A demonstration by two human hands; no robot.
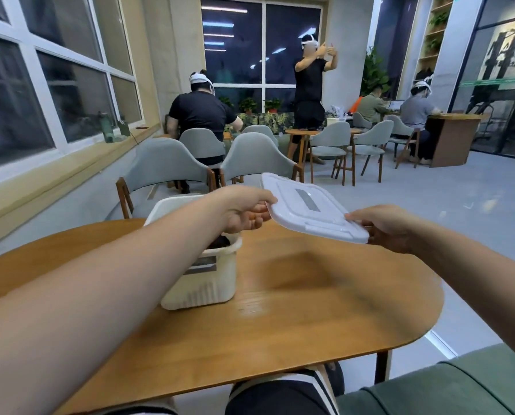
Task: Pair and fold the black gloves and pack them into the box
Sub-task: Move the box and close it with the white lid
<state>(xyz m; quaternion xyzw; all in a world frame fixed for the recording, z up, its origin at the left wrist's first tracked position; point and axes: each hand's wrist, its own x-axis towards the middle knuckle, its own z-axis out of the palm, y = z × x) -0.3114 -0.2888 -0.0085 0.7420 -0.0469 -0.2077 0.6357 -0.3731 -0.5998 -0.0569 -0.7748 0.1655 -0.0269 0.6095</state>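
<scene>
Fingers (254,218) of the left hand (244,209) curl under one edge of a white lid (307,205) with the thumb on top, pinching it. The right hand (391,229) holds the opposite corner in the same way, its thumb lying along the rim. Between the two hands the lid hangs in the air, tilted and clear of everything, with a grey rectangular label on its upper face.

An open cream box (199,283) stands at about 8 o'clock from the lid, on the wooden surface (310,310). With the person at 6 o'clock, it sits toward 10 o'clock of that surface. The left forearm crosses over the box's mouth and hides most of the inside. At the right-hand rim a dark bundle shows, the black gloves (220,242) as far as can be told, lying inside the box. How they are folded cannot be made out. A soft shadow lies on the wood under the lid.

At 12 o'clock beyond the surface stand two grey chairs (166,166) with wooden legs. At 5 o'clock a green bench (459,384) comes up beside the person's knee (280,393), which is in black cloth with white stripes. Windows (40,85) run along the wall at 9 o'clock. Further off, several people (199,112) wearing head straps sit or stand at other tables.
</scene>
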